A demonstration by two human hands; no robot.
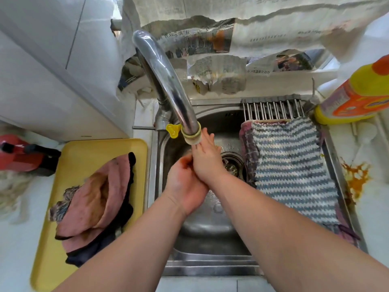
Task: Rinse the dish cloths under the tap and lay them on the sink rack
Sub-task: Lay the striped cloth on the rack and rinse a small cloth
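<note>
Water stream hard to make out; rack (271,109) mostly hidden under knitted blue-white striped cloth (294,169), a checked cloth (248,148) peeking out beneath. Detergent bottle (357,91) cut off at the edge. Shiny curved steel tap (168,81) over steel sink (206,228). Right hand (205,157) flat, fingers straight under the spout; left hand (185,186) cups it, fingers curled round its edge. Crumpled pink cloths (99,197) on yellow tray (84,148), well left of both hands

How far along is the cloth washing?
Done: a striped cloth lies on the rack, over a checked cloth. In hand: no cloth; the left hand clasps the right hand under the tap. Left: the pink and dark cloths on the yellow tray.
</note>
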